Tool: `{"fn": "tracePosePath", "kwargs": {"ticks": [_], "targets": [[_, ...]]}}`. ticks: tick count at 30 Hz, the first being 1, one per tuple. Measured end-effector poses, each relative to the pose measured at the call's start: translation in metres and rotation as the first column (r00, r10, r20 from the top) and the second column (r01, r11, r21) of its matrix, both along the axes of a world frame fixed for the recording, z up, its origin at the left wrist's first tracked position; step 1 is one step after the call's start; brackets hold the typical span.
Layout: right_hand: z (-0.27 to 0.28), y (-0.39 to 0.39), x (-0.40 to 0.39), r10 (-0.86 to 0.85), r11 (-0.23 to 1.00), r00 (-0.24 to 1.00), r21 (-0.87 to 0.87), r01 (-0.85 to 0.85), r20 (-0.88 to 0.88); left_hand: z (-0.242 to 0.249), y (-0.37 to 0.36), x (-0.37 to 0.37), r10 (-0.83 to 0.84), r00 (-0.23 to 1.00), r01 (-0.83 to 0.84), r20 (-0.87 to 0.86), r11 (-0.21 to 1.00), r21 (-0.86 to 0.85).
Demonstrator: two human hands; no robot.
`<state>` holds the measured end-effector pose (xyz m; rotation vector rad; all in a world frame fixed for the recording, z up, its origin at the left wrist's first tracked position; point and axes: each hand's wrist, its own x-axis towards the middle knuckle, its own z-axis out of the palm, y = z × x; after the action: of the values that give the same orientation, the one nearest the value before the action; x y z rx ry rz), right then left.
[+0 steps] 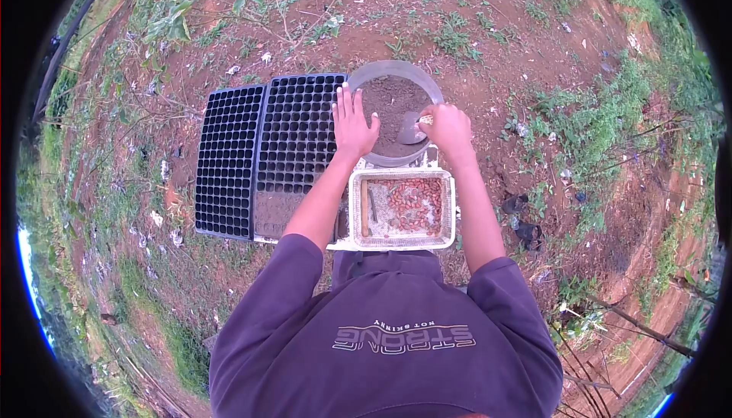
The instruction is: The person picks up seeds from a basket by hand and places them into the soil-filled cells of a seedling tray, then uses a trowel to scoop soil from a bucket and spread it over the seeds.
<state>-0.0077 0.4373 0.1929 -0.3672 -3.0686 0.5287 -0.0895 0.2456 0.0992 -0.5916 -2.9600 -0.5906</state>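
Note:
My right hand (448, 128) is closed around the pale handle of a small trowel (411, 130), whose flat metal blade rests at the soil (390, 102) in a round basin (374, 72). My left hand (353, 127) lies flat with fingers apart, at the basin's left rim and over the right edge of a black seedling tray (293, 124). Soil fills the near cells of that tray; toward the far end the cells look dark and hollow. Close to my body, a white rectangular basket (452, 212) holds reddish-brown seeds (415, 203) and two thin sticks.
A second black seedling tray (229, 160) stands along the left side of the first. Around everything is bare brown ground (343, 14) with weeds (602, 113) and scattered litter. Dark shoes or similar objects (526, 227) lie at the right, and thin branches (640, 326) reach in lower right.

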Motion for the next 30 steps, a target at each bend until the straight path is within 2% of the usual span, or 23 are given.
{"fn": "tracePosePath", "kwargs": {"ticks": [4,7,10,15,19,21,25,28,30], "targets": [[0.018,-0.001,0.003,0.040,0.998,0.997,0.036,-0.042,0.068,0.003,0.000,0.001,0.004,1.000,-0.004,0.016,1.000,-0.025],[0.027,-0.006,0.006,-0.022,1.000,0.994,0.006,0.021,0.109,0.005,0.002,0.003,0.022,0.999,-0.020,0.042,0.999,-0.034],[0.014,-0.013,0.002,0.041,0.993,0.986,0.101,-0.058,0.163,0.002,0.004,0.004,0.052,0.998,-0.053,-0.025,0.998,-0.030],[0.009,-0.009,-0.002,0.100,0.977,0.972,0.165,-0.137,0.214,0.006,0.004,0.003,0.050,0.998,-0.048,0.043,0.998,-0.040],[0.017,0.002,0.008,0.106,0.986,0.979,0.106,-0.126,0.175,0.000,0.003,0.002,0.045,0.999,-0.045,0.012,0.999,-0.012],[0.020,0.002,0.015,0.021,0.996,0.997,0.084,-0.028,0.081,-0.003,0.002,0.002,0.054,0.998,-0.055,-0.017,0.999,-0.002],[-0.005,-0.001,0.024,0.004,0.998,1.000,0.067,-0.004,-0.010,0.001,0.003,0.005,0.045,0.999,-0.045,-0.010,0.999,0.007],[-0.003,-0.004,0.033,-0.035,0.998,0.998,0.050,0.037,-0.043,0.001,0.002,0.003,0.046,0.999,-0.046,0.020,0.999,0.003],[0.003,-0.009,0.037,-0.080,0.996,0.997,0.026,0.080,-0.001,-0.005,0.002,0.002,0.048,0.997,-0.046,-0.061,0.999,0.026]]}}
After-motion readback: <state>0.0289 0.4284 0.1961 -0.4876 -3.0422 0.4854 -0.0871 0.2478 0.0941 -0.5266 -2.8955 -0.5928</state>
